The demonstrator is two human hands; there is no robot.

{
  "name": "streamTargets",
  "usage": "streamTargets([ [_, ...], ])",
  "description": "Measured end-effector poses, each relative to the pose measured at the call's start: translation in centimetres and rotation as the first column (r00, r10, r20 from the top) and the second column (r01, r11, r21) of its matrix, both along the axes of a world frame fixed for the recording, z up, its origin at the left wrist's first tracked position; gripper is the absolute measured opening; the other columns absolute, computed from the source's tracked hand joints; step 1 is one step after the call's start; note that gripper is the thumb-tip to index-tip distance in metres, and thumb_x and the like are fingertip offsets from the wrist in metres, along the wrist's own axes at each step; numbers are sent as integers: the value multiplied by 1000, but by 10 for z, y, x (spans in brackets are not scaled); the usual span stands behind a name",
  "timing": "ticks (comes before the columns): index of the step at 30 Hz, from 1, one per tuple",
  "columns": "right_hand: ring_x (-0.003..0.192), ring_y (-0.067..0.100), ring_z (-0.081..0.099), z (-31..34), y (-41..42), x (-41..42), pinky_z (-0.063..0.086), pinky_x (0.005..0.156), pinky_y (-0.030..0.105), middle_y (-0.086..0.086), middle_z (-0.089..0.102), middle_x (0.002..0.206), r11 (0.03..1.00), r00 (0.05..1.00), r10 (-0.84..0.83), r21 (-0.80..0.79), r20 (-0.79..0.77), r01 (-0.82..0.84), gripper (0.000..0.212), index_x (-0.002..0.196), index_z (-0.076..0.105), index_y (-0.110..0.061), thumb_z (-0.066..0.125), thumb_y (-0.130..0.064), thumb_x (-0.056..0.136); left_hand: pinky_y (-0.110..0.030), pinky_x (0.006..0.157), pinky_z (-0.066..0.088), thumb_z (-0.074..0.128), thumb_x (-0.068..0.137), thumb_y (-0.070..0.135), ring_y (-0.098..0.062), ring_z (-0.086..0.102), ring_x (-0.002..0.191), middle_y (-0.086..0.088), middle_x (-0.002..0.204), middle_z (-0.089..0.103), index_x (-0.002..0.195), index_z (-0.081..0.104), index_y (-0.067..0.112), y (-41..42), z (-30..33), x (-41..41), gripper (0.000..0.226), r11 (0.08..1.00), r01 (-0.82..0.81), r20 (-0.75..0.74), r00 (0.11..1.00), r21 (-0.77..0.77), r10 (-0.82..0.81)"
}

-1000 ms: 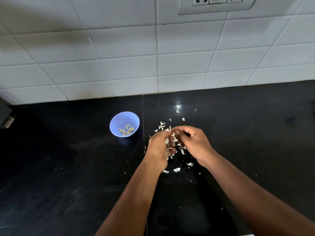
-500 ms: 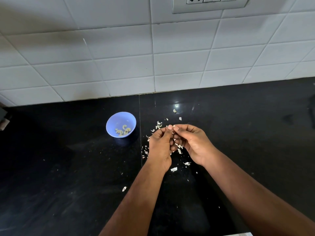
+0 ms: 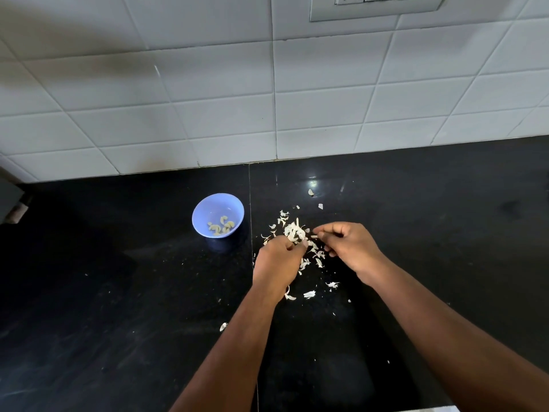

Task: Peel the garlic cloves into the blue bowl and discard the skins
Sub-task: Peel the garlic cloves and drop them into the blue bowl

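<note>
- There are two hands over the black bench, close together but not touching.
- The left hand has its fingers curled in tight. It seems to hold something small at its tip, but the thing is hidden, so I cannot tell what it is.
- The right hand has curled fingers too. Its thumb and first finger pinch one thin, pale bit of garlic skin.
- Between the two hands and just behind them lies one pile of white skins on the bench.
- More little skin bits lie around the pile. There are too many to count. A few lie apart, such as one bit nearer the person and one bit beside the left arm.
- One lone pale piece lies farther back, near a bright spot of light on the bench.
- There is one blue bowl. It stands upright on the bench, to the left of the hands and apart from them.
- In the bowl lie some peeled garlic cloves, about five or six, all at the bottom.
- Behind the bench is a wall of white tiles.
- One switch plate sits at the top of the wall, partly cut off.
</note>
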State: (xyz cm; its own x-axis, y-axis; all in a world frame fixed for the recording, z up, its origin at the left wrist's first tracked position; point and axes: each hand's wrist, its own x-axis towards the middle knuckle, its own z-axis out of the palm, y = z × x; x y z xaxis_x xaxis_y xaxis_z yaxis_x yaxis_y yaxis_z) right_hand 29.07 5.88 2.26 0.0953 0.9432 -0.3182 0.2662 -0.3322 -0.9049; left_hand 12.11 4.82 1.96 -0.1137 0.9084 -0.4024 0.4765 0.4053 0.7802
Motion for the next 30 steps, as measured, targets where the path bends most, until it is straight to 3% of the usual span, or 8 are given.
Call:
streamTargets([
  [3,73,9,68,-1,4,14,58,67,19,-1,79,89,999,986,36,-10,162,-35,17,108,80,-22,67,-14,101,-30,62,45,59,100,51,-11,60,66,9,80,69,99,64,31,-1,2,0,21,1000,2,-54,999,12,-1],
  [6,72,18,74,2,8,24,63,73,24,2,77,89,996,962,81,8,259,-86,21,117,75,-17,70,-8,98,-33,68,48,53,100,43,-12,64,77,10,89,68,109,61,32,0,8,4,16,998,62,-162,985,26,-57],
  [9,74,28,76,6,12,29,64,72,31,8,77,81,994,940,108,-16,323,-109,8,102,75,-11,74,-7,95,-34,73,47,48,100,25,-12,63,89,10,113,64,112,61,29,0,12,8,19,980,195,-276,944,30,-180],
  [12,65,22,75,10,17,34,64,68,36,4,76,71,991,904,125,-13,408,-131,11,86,75,-19,74,-12,95,-32,76,42,46,103,20,-14,59,90,7,123,61,118,67,27,0,13,12,27,958,285,-370,895,40,-250],
  [17,79,20,70,16,19,35,60,76,38,-6,72,86,976,709,191,-55,679,-210,21,81,72,-27,67,-11,92,-36,77,46,48,106,29,-24,67,98,3,135,55,135,61,27,-2,14,17,32,954,265,-471,866,140,-171],
  [20,82,23,70,17,18,31,61,77,39,-3,73,92,963,633,264,-166,728,-211,29,76,69,-29,58,-4,87,-37,82,51,50,106,38,-19,68,99,9,134,56,133,62,30,-2,13,19,31,961,196,-390,915,194,-107],
  [25,77,20,70,32,18,31,63,75,39,-5,74,86,956,628,286,-171,724,-237,27,76,72,-27,61,-4,85,-38,76,59,58,100,42,-8,67,81,17,111,68,108,68,37,1,11,19,14,988,-55,17,998,147,54],
  [30,81,26,72,31,11,17,63,79,41,4,73,88,921,518,389,-308,762,-238,13,89,73,-17,65,-9,83,-35,79,58,62,101,37,-3,66,82,16,97,71,107,71,33,1,11,21,11,984,-120,124,987,131,104],
])
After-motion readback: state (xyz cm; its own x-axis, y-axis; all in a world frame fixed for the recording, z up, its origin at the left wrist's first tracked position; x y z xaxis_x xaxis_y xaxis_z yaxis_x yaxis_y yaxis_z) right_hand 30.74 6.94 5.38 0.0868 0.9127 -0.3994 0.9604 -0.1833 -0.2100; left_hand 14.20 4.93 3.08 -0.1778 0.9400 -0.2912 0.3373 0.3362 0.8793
